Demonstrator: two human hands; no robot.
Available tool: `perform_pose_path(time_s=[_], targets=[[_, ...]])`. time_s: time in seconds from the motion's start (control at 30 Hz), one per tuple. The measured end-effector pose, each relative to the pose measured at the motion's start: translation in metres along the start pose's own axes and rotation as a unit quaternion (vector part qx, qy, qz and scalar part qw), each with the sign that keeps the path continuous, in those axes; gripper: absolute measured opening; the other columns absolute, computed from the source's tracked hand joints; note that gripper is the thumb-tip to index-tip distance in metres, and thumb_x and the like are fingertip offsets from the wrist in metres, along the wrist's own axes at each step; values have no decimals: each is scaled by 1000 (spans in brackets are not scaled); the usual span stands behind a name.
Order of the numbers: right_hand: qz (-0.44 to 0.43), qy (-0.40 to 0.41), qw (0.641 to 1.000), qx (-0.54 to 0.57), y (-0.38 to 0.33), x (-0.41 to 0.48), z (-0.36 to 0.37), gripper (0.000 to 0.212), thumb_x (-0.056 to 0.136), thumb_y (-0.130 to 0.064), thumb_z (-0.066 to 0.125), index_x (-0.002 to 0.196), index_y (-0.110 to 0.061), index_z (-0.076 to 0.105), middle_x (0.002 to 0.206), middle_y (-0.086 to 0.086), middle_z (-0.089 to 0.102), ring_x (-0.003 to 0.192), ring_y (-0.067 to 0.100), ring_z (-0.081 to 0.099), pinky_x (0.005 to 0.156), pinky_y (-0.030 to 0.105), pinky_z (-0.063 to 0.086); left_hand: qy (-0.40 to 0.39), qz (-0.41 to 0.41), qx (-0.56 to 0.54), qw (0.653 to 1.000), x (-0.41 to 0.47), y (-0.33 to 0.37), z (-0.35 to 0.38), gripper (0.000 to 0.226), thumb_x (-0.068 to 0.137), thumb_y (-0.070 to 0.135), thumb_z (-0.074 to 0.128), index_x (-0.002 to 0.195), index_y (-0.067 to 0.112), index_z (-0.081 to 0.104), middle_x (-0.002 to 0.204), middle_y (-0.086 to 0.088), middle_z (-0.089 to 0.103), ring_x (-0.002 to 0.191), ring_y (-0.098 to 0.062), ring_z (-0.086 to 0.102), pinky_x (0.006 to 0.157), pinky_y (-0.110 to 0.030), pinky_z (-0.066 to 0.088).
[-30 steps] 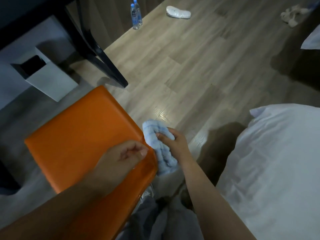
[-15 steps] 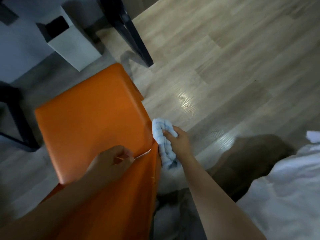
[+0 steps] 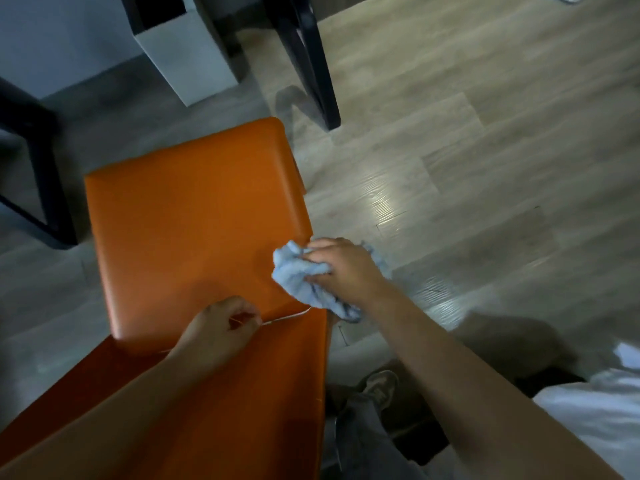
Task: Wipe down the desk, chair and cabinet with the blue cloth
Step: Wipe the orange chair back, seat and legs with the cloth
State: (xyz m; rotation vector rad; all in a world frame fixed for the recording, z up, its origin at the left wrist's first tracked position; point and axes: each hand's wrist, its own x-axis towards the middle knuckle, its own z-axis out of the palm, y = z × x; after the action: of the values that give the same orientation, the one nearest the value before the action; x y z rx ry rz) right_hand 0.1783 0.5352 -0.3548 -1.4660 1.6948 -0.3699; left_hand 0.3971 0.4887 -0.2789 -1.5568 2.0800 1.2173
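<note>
Looking straight down over the back of a glossy orange padded chair (image 3: 194, 230). Crumpled pale-blue terry cloth (image 3: 294, 277) bunched up at the right edge of the seat, right next to the top corner of the backrest, partly hanging out over the floor. Can't quite tell whether touching the seat itself or only that backrest corner, too blurry there. Clamped down on top of it, the right grip (image 3: 341, 268), fingers curled and pinching the wad, knuckles up. Hooked over the top edge of the backrest, the left grip (image 3: 218, 332), fingers curled round the rim near the middle, forearm running down along the back panel. Well apart from the cloth, with a stretch of bare orange between the two.

Further out: white square bin (image 3: 194, 64) with a dark opening, standing on the floor beyond the seat, just beside a black slanted worktop leg (image 3: 311, 64). Another black frame leg (image 3: 45, 174) off to the left of the seat. Pale wood-plank floor (image 3: 485, 150) all around, with a shiny glare patch right of the chair. Down at the bottom, a grey trouser leg (image 3: 363, 441) and a brownish shoe (image 3: 381, 386) beside the backrest, plus a lump of white bedding (image 3: 595, 410) in the lower right corner.
</note>
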Motion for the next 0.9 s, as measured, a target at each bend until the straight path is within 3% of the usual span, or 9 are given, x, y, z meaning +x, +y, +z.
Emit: perform_pose_path(time_s=[0.07,0.17,0.23,0.37,0.53,0.67,0.8,0.9], targets=[[27,-156,982,-105,-18,23,16,28,94,-38,48,87,-23,71,95,0,70,95,22,66,92,41,45,4,-21,9,1000,6,-12,-2,23,86,25,67,76,41,54,83,17,62,81,-8,59,75,-24,41],[63,-225,953,-192,-22,47,37,17,87,-29,61,90,-18,73,88,0,70,88,20,65,84,35,50,10,-46,21,999,12,-34,-5,18,88,24,65,82,37,55,86,14,60,85,-10,59,70,-22,38],[58,-186,955,-224,-17,51,41,15,87,-25,60,93,-21,73,96,-1,66,93,18,62,81,34,51,9,-55,29,998,15,-47,-6,8,89,25,64,88,31,58,87,12,59,86,-10,58,67,-21,36],[49,-96,982,-156,4,44,41,22,95,-36,48,103,-30,67,115,1,53,106,20,50,81,35,38,5,-73,30,997,18,-65,-3,3,90,26,62,90,28,60,89,10,60,86,-11,57,63,-21,36],[20,-82,987,-134,23,47,29,22,95,-39,48,104,-28,65,113,-1,53,106,17,47,86,37,43,-7,-81,24,996,28,-66,3,3,93,29,57,91,29,58,90,6,63,85,-17,60,61,-27,40],[-20,-61,988,-143,31,50,32,21,93,-35,53,106,-25,65,112,0,53,106,19,47,87,40,43,-6,-69,6,998,39,-60,8,5,94,30,56,94,27,60,92,5,64,86,-17,61,61,-22,41],[-23,-7,977,-212,49,62,19,23,93,-30,53,114,-24,62,116,2,51,109,22,46,76,31,27,-14,-69,-3,998,53,-55,13,10,95,30,54,99,24,61,101,3,64,89,-14,58,62,-19,41],[-7,7,968,-250,65,73,9,26,96,-35,50,117,-27,62,116,2,51,108,23,47,75,31,27,-24,-66,1,998,63,-51,19,19,95,31,52,109,21,60,113,2,60,96,-13,56,70,-25,42]])
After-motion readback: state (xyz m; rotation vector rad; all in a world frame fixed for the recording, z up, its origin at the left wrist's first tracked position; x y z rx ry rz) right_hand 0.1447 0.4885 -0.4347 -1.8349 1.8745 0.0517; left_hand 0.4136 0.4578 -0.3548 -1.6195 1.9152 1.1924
